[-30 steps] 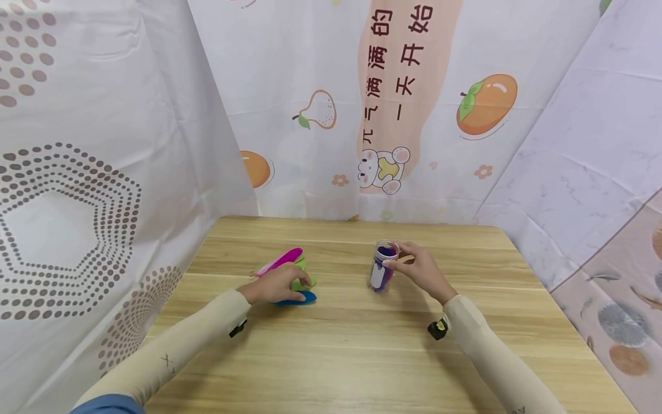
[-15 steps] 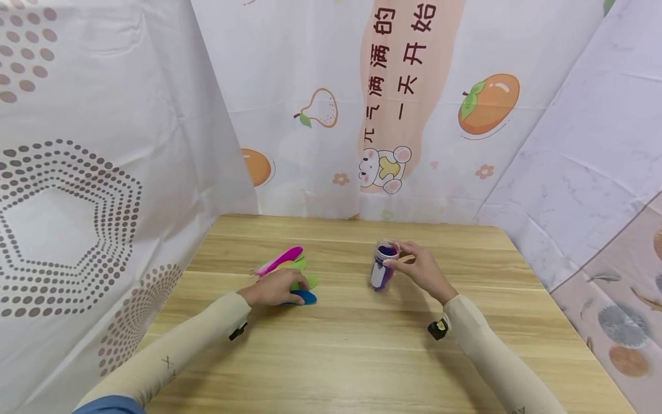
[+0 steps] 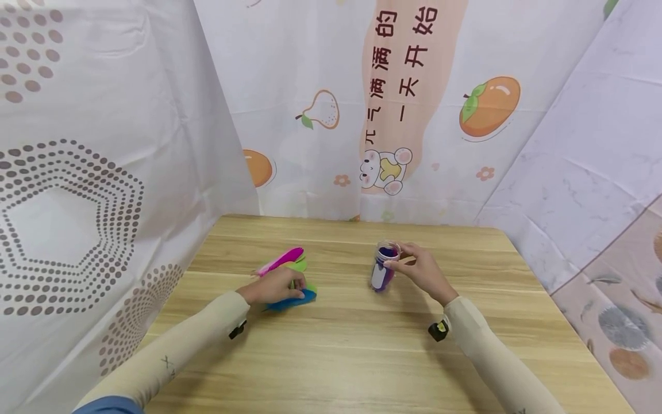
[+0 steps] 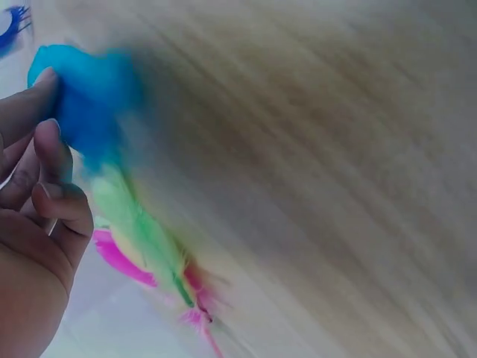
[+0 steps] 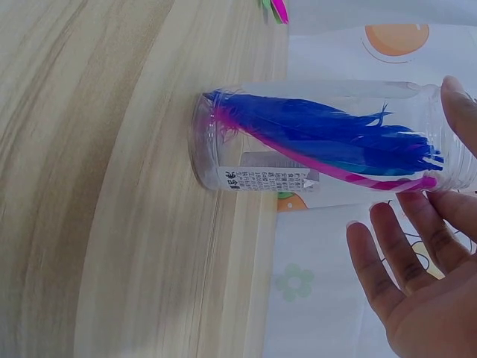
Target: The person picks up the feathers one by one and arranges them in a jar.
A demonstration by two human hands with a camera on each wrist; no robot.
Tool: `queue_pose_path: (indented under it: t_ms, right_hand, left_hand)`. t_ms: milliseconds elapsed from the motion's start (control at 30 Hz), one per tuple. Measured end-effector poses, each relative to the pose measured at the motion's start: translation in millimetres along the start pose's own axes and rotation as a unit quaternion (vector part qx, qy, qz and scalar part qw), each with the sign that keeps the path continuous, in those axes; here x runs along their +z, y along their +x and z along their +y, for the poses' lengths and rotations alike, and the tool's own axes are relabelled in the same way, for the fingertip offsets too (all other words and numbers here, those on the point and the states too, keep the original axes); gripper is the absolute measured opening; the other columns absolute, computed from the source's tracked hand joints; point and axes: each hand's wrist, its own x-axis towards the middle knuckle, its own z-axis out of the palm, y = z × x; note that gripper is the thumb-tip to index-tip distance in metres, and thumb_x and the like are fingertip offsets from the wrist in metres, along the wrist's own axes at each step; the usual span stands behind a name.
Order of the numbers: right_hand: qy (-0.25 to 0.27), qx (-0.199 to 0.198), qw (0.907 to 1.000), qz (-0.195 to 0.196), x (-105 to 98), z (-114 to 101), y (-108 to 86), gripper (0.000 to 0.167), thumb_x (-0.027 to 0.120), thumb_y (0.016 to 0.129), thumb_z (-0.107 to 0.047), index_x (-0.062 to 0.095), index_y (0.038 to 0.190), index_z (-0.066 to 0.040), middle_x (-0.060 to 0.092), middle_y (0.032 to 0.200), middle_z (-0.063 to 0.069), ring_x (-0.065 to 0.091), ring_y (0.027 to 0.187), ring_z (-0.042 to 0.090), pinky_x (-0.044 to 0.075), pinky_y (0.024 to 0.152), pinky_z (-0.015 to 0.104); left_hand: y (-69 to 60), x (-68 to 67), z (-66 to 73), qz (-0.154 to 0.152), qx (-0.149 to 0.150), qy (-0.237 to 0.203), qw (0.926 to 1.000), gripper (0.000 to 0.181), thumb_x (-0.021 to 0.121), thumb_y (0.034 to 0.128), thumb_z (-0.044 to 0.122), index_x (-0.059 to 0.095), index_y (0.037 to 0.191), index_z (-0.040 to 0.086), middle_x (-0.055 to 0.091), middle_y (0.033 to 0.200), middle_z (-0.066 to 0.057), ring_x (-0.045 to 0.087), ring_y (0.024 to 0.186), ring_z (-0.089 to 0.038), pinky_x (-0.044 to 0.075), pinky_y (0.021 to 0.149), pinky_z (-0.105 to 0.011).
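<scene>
My left hand pinches a bright blue feather between thumb and fingers, low over the left of the table. The same blue feather is blurred in the left wrist view. Beside that hand lie a green feather and a magenta feather; some yellow shows among them, partly covered by the hand. With thumb and fingertips, my right hand grips a clear jar near its open mouth. Inside the jar, in the right wrist view, stand a dark blue feather and a pink feather.
Both hands work over a wood-grain table. Its far edge meets a printed curtain, and more cloth hangs on the left and right. A printed label is stuck on the jar's side.
My left fingers have drawn together onto the blue feather, which has turned a little and shows more of its length. The right hand and the jar stay in place.
</scene>
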Motion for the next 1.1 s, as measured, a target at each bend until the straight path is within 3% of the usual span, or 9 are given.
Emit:
queue_pose_path:
  t_ms: [167,400,667,1100]
  right_hand:
    - [0.001,0.002,1.0,-0.001,0.2,-0.7,-1.8,0.061,0.078,0.091,-0.047,0.063,0.143,-0.019,0.065,0.131,0.004,0.062,0.108,0.025,0.055,0.091,0.046]
    - [0.003,0.003,1.0,-0.002,0.8,-1.1,-2.8,0.06,0.078,0.091,-0.047,0.062,0.143,-0.02,0.065,0.13,0.003,0.062,0.108,0.024,0.054,0.093,0.048]
    - [0.0,-0.001,1.0,-0.001,1.0,0.6,-1.3,0.06,0.077,0.091,-0.047,0.063,0.142,-0.019,0.065,0.13,0.004,0.062,0.109,0.025,0.054,0.093,0.047]
    - [-0.003,0.003,1.0,0.001,0.5,2.0,-0.3,0.061,0.077,0.09,-0.051,0.063,0.142,-0.021,0.065,0.129,0.002,0.062,0.11,0.024,0.054,0.092,0.048]
  left_hand:
    - [-1.1,-7.6,4.1,0.008,0.002,-0.019,0.9998,0.005,0.075,0.0966,0.021,0.077,0.099,0.018,0.069,0.092,0.016,0.062,0.086,-0.005,0.054,0.079,-0.027]
    - [-1.3,-16.7,9.6,0.02,-0.033,-0.022,0.999,0.005,0.074,0.0972,0.021,0.078,0.099,0.019,0.07,0.089,0.016,0.06,0.074,-0.007,0.053,0.071,-0.028]
    - [3.4,-28.9,6.9,0.046,-0.017,-0.042,0.9979,0.005,0.076,0.0958,0.019,0.078,0.097,0.015,0.07,0.086,0.012,0.061,0.075,-0.009,0.053,0.068,-0.027]
    - [8.6,-42.2,13.4,0.07,-0.035,-0.039,0.9962,0.008,0.075,0.0971,0.023,0.074,0.097,0.015,0.07,0.087,0.009,0.062,0.077,-0.01,0.054,0.069,-0.028]
